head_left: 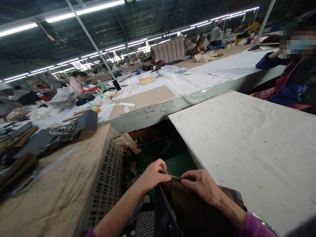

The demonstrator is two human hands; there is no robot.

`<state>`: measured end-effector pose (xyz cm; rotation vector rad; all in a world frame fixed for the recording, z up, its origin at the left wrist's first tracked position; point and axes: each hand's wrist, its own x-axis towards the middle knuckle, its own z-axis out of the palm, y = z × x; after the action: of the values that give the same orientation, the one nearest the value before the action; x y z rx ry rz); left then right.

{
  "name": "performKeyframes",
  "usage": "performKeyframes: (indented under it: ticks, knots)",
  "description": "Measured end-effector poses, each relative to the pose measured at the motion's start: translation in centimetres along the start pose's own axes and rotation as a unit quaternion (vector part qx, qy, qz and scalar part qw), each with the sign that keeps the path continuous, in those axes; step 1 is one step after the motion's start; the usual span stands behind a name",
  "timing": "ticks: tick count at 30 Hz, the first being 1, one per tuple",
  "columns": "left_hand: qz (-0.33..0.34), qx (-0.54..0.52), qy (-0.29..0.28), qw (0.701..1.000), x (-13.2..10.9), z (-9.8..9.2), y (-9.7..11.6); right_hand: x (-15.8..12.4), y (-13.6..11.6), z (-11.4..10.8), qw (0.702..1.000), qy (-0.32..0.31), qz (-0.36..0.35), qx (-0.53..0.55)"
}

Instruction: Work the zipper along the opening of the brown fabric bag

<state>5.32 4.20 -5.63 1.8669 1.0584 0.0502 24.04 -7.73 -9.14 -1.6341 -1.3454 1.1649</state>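
A dark brown bag (195, 207) stands open toward me at the bottom of the head view, its black side panel on the left. My left hand (157, 174) pinches the bag's top edge between thumb and fingers. A short way to the right, my right hand (201, 185) pinches the same edge. Part of the bag's lower body runs out of view, and my right forearm covers some of its right side. Purple sleeves show at both arms.
A white-covered table (259, 148) lies at right, a worn wooden board (56, 184) on a plastic crate (105, 177) at left. Dark bags (37, 141) lie on the board. Beyond runs a long worktable (148, 115) with scattered pieces. A masked person (293, 79) is at right.
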Motion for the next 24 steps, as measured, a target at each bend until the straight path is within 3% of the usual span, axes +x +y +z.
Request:
performKeyframes:
  ticks: [5, 11, 15, 24]
  knots:
    - [0.004, 0.015, -0.042, 0.999, -0.7, -2.1, 0.2, -0.2, -0.9, -0.2, 0.999, -0.007, -0.019, -0.033]
    - [0.009, 0.015, -0.049, 0.999, -1.2, -2.5, 0.7, -0.1, -2.5, 0.0, 0.976, 0.016, -0.040, -0.214]
    - [0.008, 0.006, -0.043, 0.999, -1.4, -2.3, 0.4, 0.7, -3.1, 1.1, 0.977, -0.009, -0.067, -0.204]
    - [0.016, 0.010, -0.038, 0.999, -1.9, -1.9, -0.4, 2.4, -3.8, 3.2, 0.985, -0.004, -0.039, -0.168]
